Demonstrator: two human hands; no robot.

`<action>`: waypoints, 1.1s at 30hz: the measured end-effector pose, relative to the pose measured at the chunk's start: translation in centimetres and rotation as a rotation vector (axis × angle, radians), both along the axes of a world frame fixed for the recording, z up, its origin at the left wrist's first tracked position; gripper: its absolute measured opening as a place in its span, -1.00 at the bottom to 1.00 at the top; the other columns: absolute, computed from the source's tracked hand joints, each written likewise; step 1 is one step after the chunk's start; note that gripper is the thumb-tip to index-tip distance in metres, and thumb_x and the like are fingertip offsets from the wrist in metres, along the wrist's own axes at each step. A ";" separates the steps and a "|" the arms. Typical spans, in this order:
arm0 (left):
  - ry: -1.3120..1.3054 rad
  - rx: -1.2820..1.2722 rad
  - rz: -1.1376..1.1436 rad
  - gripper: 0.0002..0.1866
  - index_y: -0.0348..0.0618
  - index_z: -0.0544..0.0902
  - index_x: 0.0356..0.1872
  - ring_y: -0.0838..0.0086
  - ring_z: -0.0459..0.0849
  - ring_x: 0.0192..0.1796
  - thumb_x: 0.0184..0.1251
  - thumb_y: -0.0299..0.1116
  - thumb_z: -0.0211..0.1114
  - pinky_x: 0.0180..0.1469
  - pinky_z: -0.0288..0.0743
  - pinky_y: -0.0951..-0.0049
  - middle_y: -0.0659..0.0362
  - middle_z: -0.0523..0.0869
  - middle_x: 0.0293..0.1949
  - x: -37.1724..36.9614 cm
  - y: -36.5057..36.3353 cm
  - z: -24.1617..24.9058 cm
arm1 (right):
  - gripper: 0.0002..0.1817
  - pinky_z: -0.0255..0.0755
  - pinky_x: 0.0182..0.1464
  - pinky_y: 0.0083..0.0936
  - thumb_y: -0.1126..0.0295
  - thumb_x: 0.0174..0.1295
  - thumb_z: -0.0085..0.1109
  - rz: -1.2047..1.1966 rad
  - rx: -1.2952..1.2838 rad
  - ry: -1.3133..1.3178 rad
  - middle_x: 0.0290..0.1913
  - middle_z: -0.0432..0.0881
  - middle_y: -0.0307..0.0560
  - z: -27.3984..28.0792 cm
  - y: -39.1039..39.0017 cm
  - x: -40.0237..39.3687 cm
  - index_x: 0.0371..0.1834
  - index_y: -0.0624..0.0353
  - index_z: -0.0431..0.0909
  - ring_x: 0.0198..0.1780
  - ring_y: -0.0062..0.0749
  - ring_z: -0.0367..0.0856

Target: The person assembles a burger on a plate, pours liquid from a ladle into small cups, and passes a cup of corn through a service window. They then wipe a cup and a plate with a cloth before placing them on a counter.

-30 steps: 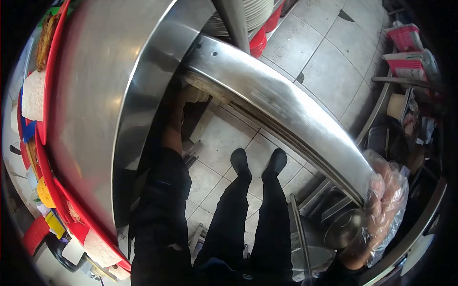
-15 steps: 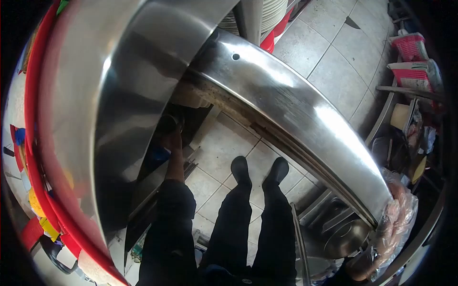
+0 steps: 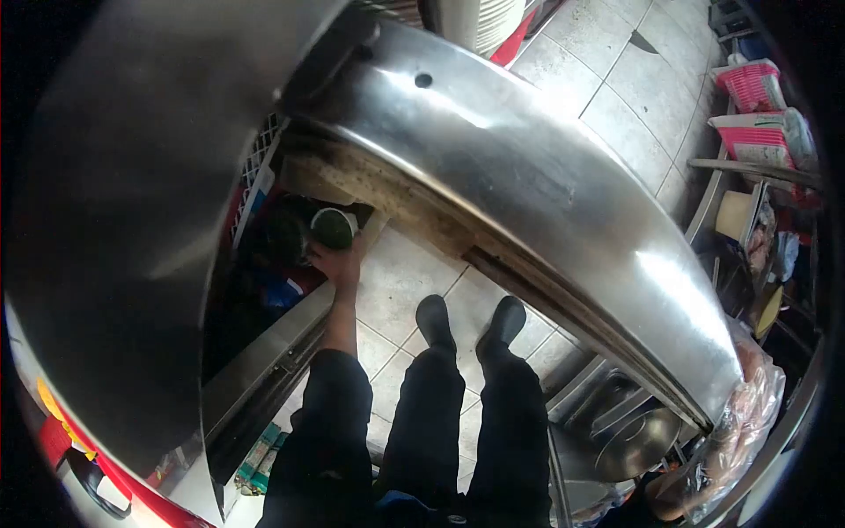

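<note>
My left hand [image 3: 334, 260] is closed on a round container [image 3: 334, 229] with green contents and a pale rim, inside the dark compartment under the metal counter. Beside it in the compartment lies a blue and red package [image 3: 283, 290]. At the far right, my right hand [image 3: 735, 431], in a clear plastic glove, rests at the end of the curved steel door or panel [image 3: 563, 185]. Its fingers are seen through crinkled plastic, and their grip is hard to make out.
A metal bowl [image 3: 638, 444] sits on a lower shelf at the right. Pink baskets [image 3: 753, 136] stand along the right side. Stacked white plates [image 3: 502, 22] are at the top. My boots [image 3: 506, 321] stand on the tiled floor [image 3: 396, 273].
My left hand has come out of the shadow with the round container, now visible. The steel counter edge has shifted in view and more of the compartment shows. The right hand stays at the panel's end.
</note>
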State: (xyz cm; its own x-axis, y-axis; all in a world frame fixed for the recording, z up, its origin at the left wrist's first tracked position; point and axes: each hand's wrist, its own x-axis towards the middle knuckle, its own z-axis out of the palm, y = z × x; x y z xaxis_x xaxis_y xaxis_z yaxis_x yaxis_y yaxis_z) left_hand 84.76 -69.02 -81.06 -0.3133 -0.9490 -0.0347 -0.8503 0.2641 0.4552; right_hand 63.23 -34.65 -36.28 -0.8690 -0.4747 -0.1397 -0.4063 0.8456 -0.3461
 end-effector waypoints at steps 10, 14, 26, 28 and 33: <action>-0.171 0.008 0.153 -0.14 -0.26 0.30 0.19 0.06 0.36 0.14 -0.07 0.08 0.40 0.16 0.23 0.08 -0.14 0.41 0.09 -2.7 -1.3 -8.2 | -0.19 0.38 -0.44 -0.47 -0.36 0.09 -0.19 -0.142 -0.048 -0.103 -0.38 0.56 0.02 -0.2 1.1 0.2 -0.07 0.23 0.56 -0.46 -0.35 0.53; -0.029 -0.163 0.228 -0.23 -0.23 0.34 0.16 0.10 0.37 0.14 0.00 0.05 0.37 0.14 0.24 0.09 -0.08 0.44 0.07 -2.7 -3.9 -8.1 | -0.29 0.33 -0.30 -0.39 -0.25 0.14 -0.16 -0.124 -0.038 -0.064 -0.35 0.54 0.06 0.1 1.9 0.2 -0.11 0.24 0.57 -0.35 -0.25 0.49; 1.126 0.860 0.458 -0.70 0.00 0.47 0.03 0.32 0.50 -0.01 0.28 -0.29 0.10 0.00 0.45 0.09 0.18 0.50 -0.02 -0.7 1.7 7.9 | -0.63 0.36 -0.04 -0.20 0.10 0.28 -0.04 -0.055 0.146 -0.070 -0.18 0.61 0.10 2.3 1.9 1.4 -0.16 0.19 0.56 -0.14 0.02 0.56; 1.128 0.944 0.366 -0.78 -0.06 0.46 -0.06 0.37 0.49 0.04 0.29 -0.36 0.10 0.13 0.40 0.15 0.17 0.51 0.00 3.0 5.7 13.8 | -0.63 0.35 -0.02 -0.16 0.11 0.32 -0.07 -0.071 0.097 -0.140 -0.14 0.60 0.11 2.3 2.5 3.2 -0.07 0.17 0.53 -0.09 0.01 0.55; 0.980 1.083 0.299 -0.93 -0.07 0.43 -0.25 0.55 0.52 -0.13 0.31 -0.40 0.14 -0.05 0.49 0.37 0.27 0.51 -0.21 12.2 15.9 32.5 | -0.58 0.36 0.08 -0.15 0.13 0.33 -0.11 -0.102 -0.143 -0.299 -0.02 0.54 0.20 1.2 2.5 9.7 0.01 0.27 0.47 0.04 0.04 0.49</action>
State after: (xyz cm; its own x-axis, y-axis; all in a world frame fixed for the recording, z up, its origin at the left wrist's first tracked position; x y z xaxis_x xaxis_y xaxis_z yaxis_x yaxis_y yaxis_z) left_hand 96.94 -53.08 -48.52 -0.4321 -0.6322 -0.6431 -0.0583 -0.6920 0.7195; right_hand 72.92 -32.16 -35.09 -0.8434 -0.4210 -0.3338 -0.1850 0.8109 -0.5552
